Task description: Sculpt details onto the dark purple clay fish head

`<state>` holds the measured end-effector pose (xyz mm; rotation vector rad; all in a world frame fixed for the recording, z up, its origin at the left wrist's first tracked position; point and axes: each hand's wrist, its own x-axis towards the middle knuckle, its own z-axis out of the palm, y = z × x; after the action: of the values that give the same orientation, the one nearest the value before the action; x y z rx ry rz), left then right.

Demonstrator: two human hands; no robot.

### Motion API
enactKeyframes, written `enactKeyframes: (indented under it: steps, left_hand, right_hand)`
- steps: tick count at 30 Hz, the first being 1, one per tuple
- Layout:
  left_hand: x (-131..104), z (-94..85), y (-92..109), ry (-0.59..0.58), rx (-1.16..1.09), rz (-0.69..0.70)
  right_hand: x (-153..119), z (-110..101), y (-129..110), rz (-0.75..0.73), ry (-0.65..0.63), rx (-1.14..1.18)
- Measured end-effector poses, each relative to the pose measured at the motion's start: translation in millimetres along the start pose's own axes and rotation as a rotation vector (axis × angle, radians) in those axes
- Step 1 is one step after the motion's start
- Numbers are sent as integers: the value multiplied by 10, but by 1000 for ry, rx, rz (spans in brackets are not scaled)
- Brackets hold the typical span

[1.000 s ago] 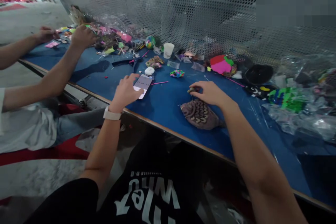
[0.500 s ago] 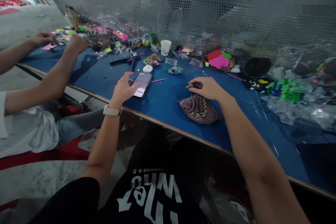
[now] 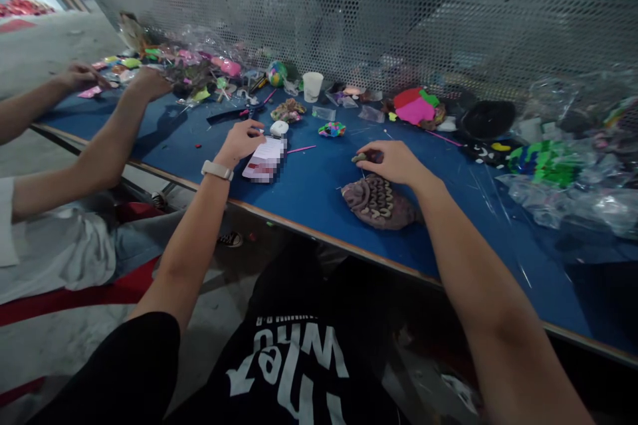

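Note:
A smartphone [image 3: 262,161] with a lit screen lies on the blue table, partly blurred out. My left hand [image 3: 240,144] is at its upper left side, thumb over the screen's top and fingers apart, gripping nothing. Between the thumb and fingertips of my right hand [image 3: 391,161] is a small grey-green lump of modelling clay [image 3: 359,157]. Just below that hand rests a brown clay fish [image 3: 379,202], its side covered with rows of pale curved scales. A thin stick or pin shows near the fish's head; its full length is hidden.
A co-worker's hands [image 3: 149,83] are busy at the left among clay and wrappers. Behind the phone are a white case [image 3: 279,128] and a paper cup [image 3: 313,86]. Plastic bags [image 3: 588,202] crowd the right side. A perforated metal panel [image 3: 399,6] backs the table.
My left hand has shifted up and toward the phone's top, and the screen now shows different content. The right hand stays near the fish, still pinching the clay lump.

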<state>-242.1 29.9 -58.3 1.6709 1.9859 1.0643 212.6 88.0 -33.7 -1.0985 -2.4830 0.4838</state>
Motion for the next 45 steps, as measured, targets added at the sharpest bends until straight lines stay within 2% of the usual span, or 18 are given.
enactKeyframes:
  steps: [5, 10, 20, 27, 35, 45]
  left_hand:
    - [-42, -11, 7, -14, -85, 40]
    - [-61, -31, 8, -55, -150, 10]
    - [-77, -51, 50, -112, -147, 1]
    - [-78, -40, 59, -95, -177, -23]
    - [-41, -16, -38, -40, -36, 89]
    - [8, 57, 17, 32, 13, 67]
  right_hand:
    - [-8, 5, 11, 15, 18, -2]
    - [-25, 5, -8, 25, 31, -19]
    - [-23, 1, 3, 27, 19, -28]
    - [-20, 5, -5, 16, 18, -30]
    - [-22, 16, -22, 16, 34, -25]
    - [-24, 14, -17, 14, 33, -41]
